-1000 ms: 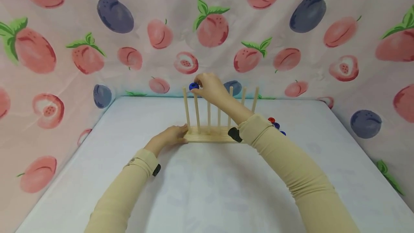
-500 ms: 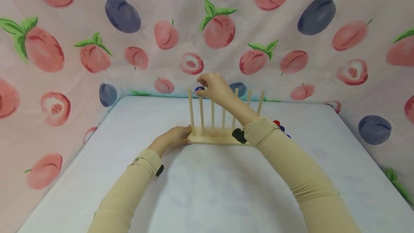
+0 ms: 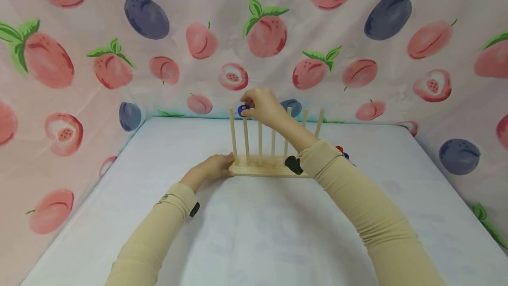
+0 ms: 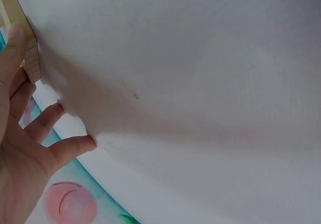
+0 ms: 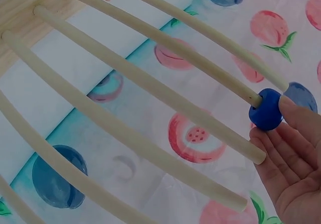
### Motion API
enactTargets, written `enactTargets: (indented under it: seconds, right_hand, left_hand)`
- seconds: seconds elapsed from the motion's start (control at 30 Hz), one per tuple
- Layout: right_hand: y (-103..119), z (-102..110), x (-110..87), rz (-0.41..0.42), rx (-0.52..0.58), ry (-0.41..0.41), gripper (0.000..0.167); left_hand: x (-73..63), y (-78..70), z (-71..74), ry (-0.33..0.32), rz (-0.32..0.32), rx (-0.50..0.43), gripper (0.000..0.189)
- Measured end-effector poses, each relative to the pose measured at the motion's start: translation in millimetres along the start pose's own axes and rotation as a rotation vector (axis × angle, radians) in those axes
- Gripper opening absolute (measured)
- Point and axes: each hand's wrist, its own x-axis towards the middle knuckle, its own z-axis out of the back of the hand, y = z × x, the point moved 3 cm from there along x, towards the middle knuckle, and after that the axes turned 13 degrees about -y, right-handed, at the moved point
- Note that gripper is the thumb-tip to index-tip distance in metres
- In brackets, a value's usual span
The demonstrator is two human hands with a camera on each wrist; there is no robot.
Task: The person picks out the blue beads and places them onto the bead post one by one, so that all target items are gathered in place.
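A wooden stand (image 3: pixel 259 171) with a row of several upright pegs sits on the white table. My left hand (image 3: pixel 214 167) grips the left end of its base; in the left wrist view the thumb and forefinger are at the base's end (image 4: pixel 31 58), with other fingers spread on the cloth. At the top of the second peg from the left (image 3: pixel 246 142), my right hand (image 3: pixel 265 107) pinches a blue bead (image 3: pixel 242 110). The right wrist view has the peg's tip in the hole of this bead (image 5: pixel 266 111), thumb on one side and fingers below.
Right of the stand, a red bead (image 3: pixel 339 149) and a blue bead (image 3: pixel 345 156) lie on the table, partly hidden by the right sleeve (image 3: pixel 357 197). A fruit-print cloth (image 3: pixel 158 92) rises behind the table and along its sides.
My right hand has brought the blue bead from just above the second peg onto its tip. The left hand keeps its hold on the base. The head view has shifted slightly.
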Motion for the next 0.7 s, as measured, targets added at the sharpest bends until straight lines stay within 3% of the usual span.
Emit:
enactTargets:
  seconds: [0.37, 0.5, 0.7]
  right_hand:
    - [-1.7, 4.4, -1.4, 0.024, -0.012, 0.006, 0.032]
    - [0.8, 4.9, -3.9, 0.072, -0.075, 0.006, 0.033]
    - [9.2, 7.1, -13.1, 0.166, -0.121, -0.064, 0.031]
  left_hand:
    - [0.0, -3.0, 3.6, 0.002, 0.011, -0.003, 0.068]
    - [0.9, -4.8, 4.2, 0.001, -0.002, -0.007, 0.068]
    - [-0.6, -3.0, 2.7, 0.000, 0.024, -0.032, 0.068]
